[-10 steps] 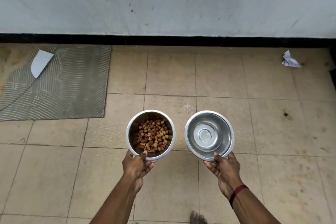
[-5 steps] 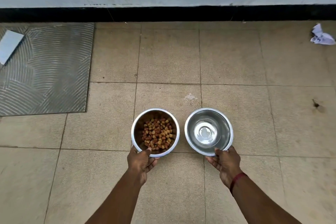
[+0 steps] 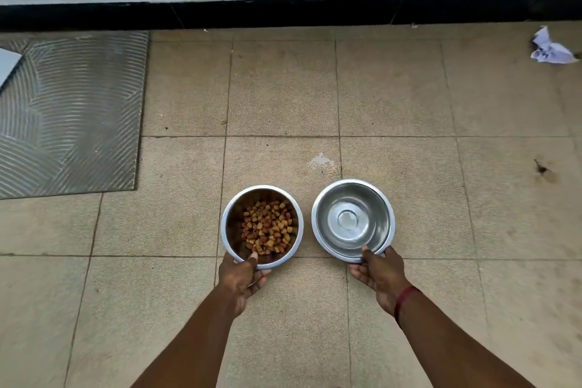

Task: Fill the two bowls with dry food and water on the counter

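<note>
Two steel bowls are side by side low over the tiled floor. The left bowl [image 3: 227,230] holds brown and yellow dry food [image 3: 267,227]; my left hand [image 3: 241,277] grips its near rim, thumb inside. The right bowl [image 3: 321,217] looks shiny inside, and I cannot tell if water is in it. My right hand [image 3: 379,274] holds its near rim, thumb over the edge. A red band is on my right wrist. Whether the bowls touch the floor is unclear.
A grey ribbed mat [image 3: 72,116] lies at the left with a white piece [image 3: 6,63] on it. Crumpled white paper [image 3: 549,49] sits at the far right. A white wall with a black skirting [image 3: 283,11] runs across the back.
Both bowls have dropped closer to the floor, my arms have stretched further forward, and the wall now looks nearer.
</note>
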